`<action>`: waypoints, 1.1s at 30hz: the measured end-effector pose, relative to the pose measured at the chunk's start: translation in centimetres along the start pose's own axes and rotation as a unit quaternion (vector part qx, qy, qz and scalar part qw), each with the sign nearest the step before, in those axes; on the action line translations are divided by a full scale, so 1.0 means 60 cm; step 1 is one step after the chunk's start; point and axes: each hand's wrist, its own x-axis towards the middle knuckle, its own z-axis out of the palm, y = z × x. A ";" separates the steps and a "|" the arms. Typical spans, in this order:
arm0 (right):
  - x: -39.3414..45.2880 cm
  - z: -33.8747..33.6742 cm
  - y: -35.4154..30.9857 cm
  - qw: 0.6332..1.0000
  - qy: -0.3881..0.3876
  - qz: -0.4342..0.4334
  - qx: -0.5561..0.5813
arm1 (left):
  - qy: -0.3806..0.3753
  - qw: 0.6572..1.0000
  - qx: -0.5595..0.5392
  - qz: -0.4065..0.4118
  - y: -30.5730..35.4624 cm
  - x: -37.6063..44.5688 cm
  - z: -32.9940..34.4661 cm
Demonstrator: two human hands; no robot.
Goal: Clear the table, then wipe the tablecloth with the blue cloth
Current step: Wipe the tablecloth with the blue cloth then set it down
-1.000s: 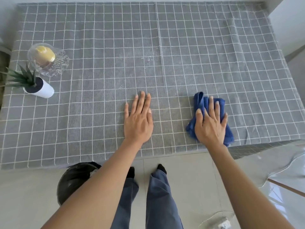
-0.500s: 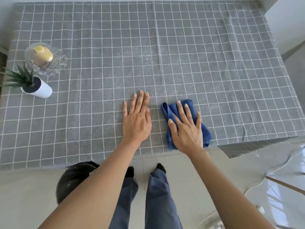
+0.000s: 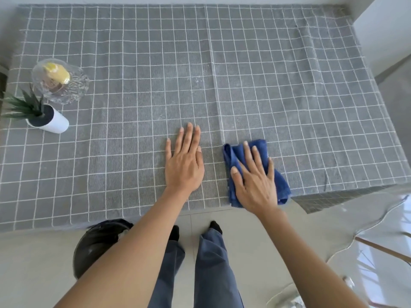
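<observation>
A grey tablecloth (image 3: 278,90) with a white grid covers the table. The crumpled blue cloth (image 3: 231,156) lies on it near the front edge, right of centre. My right hand (image 3: 255,178) presses flat on top of the blue cloth, fingers spread, covering most of it. My left hand (image 3: 184,161) lies flat on the tablecloth just left of the cloth, fingers together, holding nothing. A fold line runs up the tablecloth between my two hands.
At the left edge stand a clear glass dish (image 3: 60,82) holding something yellow and a small plant in a white pot (image 3: 49,120). A black bin (image 3: 97,245) sits on the floor below the front edge. A glass piece (image 3: 378,247) lies at the lower right.
My right hand slid the blue cloth left from the right side to beside my left hand, then slightly back to the right. My left hand stayed flat in place.
</observation>
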 end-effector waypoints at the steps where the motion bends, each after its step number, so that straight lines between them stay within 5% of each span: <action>1: -0.005 0.003 -0.001 1.000 -0.002 -0.010 -0.006 | 0.000 1.000 0.001 0.001 0.000 0.000 -0.001; 11: 0.010 -0.008 0.053 0.985 0.049 0.167 0.007 | -0.006 1.000 0.003 0.002 -0.003 0.001 -0.001; 18: -0.023 0.003 0.010 1.000 0.017 0.002 -0.006 | -0.001 1.000 0.012 0.003 -0.001 0.000 -0.001; 26: -0.024 -0.005 0.056 0.990 0.052 0.130 -0.008 | -0.011 1.000 -0.005 0.006 -0.002 0.001 -0.009; 33: -0.010 0.014 -0.035 1.000 0.011 0.001 0.014 | -0.010 1.000 -0.009 0.000 0.001 0.002 -0.012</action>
